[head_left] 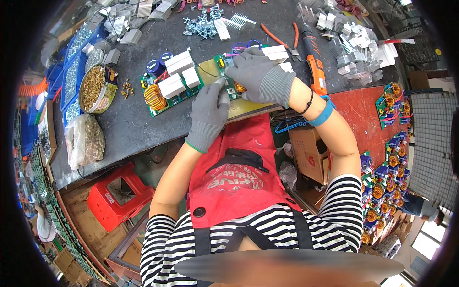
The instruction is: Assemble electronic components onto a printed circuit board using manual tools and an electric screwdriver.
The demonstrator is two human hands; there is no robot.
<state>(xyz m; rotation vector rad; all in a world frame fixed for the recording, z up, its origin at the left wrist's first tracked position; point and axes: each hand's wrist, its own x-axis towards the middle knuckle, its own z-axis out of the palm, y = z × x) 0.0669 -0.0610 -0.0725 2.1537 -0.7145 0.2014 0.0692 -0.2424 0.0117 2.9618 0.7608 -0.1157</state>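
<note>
A green circuit board [221, 62] with blue capacitors, a copper coil and white heat sinks lies on a yellowish plate [209, 71] near the bench's front edge. My right hand [260, 76], in a grey glove, covers much of this board, its fingers curled over the parts. The gloved left hand [208, 112] reaches in from the near side, its fingers closed at the board's left edge; whether a small part sits between them is hidden. To the left is a second circuit board [173, 86], with white heat sinks and a copper coil, untouched.
Red-handled pliers [282, 40] and an orange electric screwdriver [316, 71] lie right of the boards. Loose heat sinks [356, 48] are heaped farther right. A tub of brass screws [93, 88], a plastic bag [85, 138] and blue bins [71, 71] stand left. Below is a red stool [117, 196].
</note>
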